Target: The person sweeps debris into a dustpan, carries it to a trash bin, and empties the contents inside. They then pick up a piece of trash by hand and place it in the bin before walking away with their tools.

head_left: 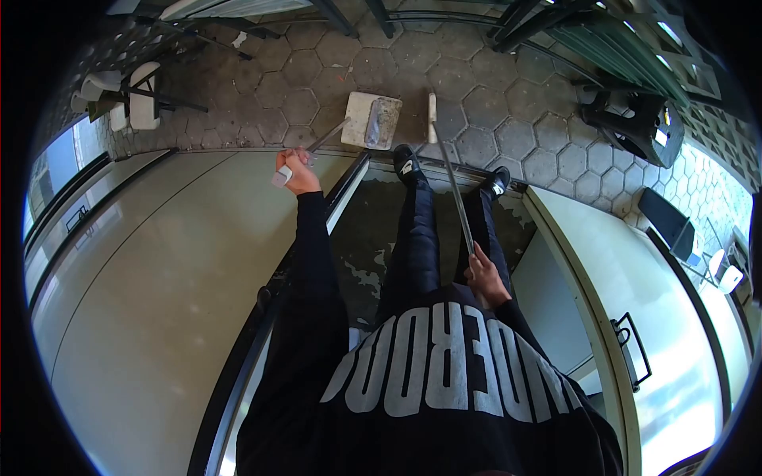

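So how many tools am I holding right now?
2: a trowel in the left hand, near the mortar board; a long bar in the right hand.

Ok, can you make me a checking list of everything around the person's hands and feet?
Surface: grey hexagon-tiled floor; a worn, patchy doorstep under the legs.
Job's things: pale square board lying on the tiles with a grey lump on it; thin tool reaching towards the board; long metal bar slanting down to the tiles.
Clutter: nothing seen.
Hands: left hand, fingers closed round the thin tool; right hand, closed round the upper end of the long metal bar.
Cables: nothing seen.
Surroundings: white chairs at upper left, black chair at upper right, glass door panels on both sides.
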Available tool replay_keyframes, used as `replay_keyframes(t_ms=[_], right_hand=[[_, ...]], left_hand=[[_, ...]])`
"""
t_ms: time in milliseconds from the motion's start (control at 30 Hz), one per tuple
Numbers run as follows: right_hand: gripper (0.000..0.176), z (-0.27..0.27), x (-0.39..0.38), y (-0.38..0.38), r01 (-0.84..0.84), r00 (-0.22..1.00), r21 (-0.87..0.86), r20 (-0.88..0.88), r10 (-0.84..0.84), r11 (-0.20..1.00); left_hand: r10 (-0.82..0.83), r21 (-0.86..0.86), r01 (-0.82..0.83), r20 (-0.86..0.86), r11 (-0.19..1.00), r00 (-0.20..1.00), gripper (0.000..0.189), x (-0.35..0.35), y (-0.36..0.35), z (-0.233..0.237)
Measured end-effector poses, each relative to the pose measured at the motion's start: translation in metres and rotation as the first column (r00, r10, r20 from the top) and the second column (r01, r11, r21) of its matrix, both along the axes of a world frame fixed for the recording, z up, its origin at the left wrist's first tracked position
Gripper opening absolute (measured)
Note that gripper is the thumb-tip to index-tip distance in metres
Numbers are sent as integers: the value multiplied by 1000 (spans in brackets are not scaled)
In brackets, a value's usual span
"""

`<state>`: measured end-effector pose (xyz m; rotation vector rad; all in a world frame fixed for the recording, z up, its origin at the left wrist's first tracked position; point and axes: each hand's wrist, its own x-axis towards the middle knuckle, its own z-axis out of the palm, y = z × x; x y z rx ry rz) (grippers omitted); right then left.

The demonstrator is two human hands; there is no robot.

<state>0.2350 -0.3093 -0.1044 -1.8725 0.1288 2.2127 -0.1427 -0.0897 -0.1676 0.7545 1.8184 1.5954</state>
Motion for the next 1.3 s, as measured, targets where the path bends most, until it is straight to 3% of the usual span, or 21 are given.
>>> replay_keyframes(t_ms=[33,67,133,167,200,233,333,367,433,467,500,567,600,700,800,867,933,1067,1133,1233,1300], right_hand=[[49,-16,-2,-15,-12,1000,3,0,12,1000],[49,-43,-3,-37,-162,987,203,44,157,966],[49,-82,0,-54,-441,895,551,205,397,709],[49,-73,4,-24,-463,881,563,207,425,685],[49,-67,10,12,-140,973,278,-138,184,950],[49,-50,8,48,135,920,-153,-349,-181,979],[49,2,-4,101,-212,965,15,-155,212,977],[50,20,-2,110,-384,923,83,23,383,920],[52,22,29,123,-548,836,123,108,537,828],[53,16,56,129,-820,569,345,410,713,456],[54,14,73,139,-921,263,385,713,651,-50],[54,42,69,194,-971,202,233,688,697,51],[53,104,20,248,-985,146,-12,482,864,174],[53,77,28,307,-975,11,174,655,755,-137],[54,48,-20,370,-900,50,335,715,697,-279],[55,-10,-44,413,-809,-173,193,824,540,-555],[56,-35,-88,454,-717,-196,198,863,466,-668],[56,-75,-153,510,-694,-429,80,753,500,-716],[56,-119,-146,526,-469,-513,-58,831,218,-881],[53,-111,-109,552,-402,-562,-28,797,222,-915],[52,-60,-85,575,-465,-409,189,821,400,-865]], left_hand=[[12,3,-12,0,1000,1000,21,-1,0,-1],[16,6,-16,2,1000,1000,19,-4,-2,-5],[44,23,-44,3,999,999,18,-9,-1,-10],[73,20,-74,23,997,997,16,-6,-2,-11],[110,22,-111,39,994,993,14,-6,-2,-13],[149,39,-150,27,988,988,14,-9,-2,-13],[192,40,-198,122,979,974,17,-18,7,-11],[233,49,-241,126,969,964,17,-18,8,-3],[370,-4,-370,55,929,927,21,-20,12,18],[398,-8,-398,76,917,914,21,-17,6,25],[501,-20,-502,102,865,859,25,-14,1,32],[609,-17,-614,153,789,778,28,-9,-1,47],[608,-61,-605,39,794,793,31,-2,-9,54],[609,-8,-615,-128,788,783,37,22,-30,43],[637,-102,-658,-179,746,750,35,54,-39,75],[587,-288,-604,-152,743,795,35,70,-42,91],[674,-294,-677,-129,675,728,36,84,-33,91],[852,-326,-814,-49,480,522,36,120,-13,78],[867,-316,-845,-115,431,485,33,148,-3,73],[933,-280,-929,-193,243,302,31,192,1,45],[903,-390,-905,-306,170,301,33,211,6,55]])
